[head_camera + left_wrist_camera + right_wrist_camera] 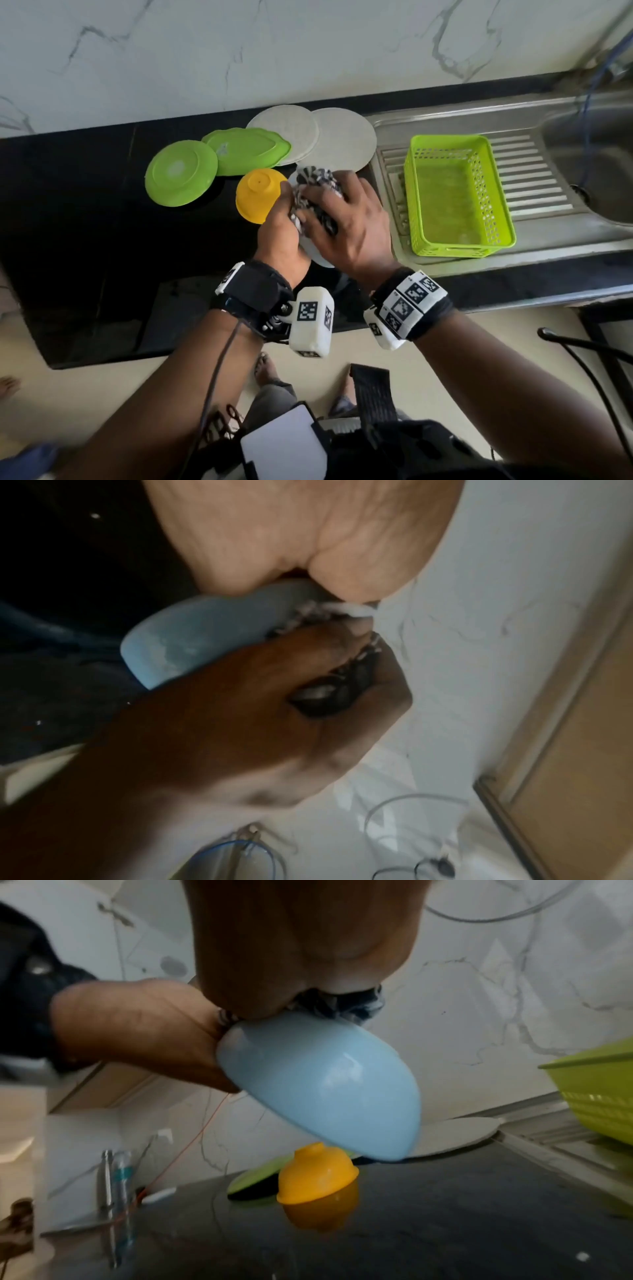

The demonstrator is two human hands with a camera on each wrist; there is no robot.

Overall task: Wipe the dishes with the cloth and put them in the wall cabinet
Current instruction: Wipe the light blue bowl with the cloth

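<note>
Left hand (279,236) grips the rim of a pale-blue glazed bowl (318,1088), held tilted above the black stone counter (85,222); right hand (346,222) presses a bunched black-and-white patterned cloth (313,178) into it, fingers curled round the cloth; an upturned yellow plastic bowl (258,195) sits just left; 2 green (181,173) and 2 white plates (342,144) lie behind.
</note>
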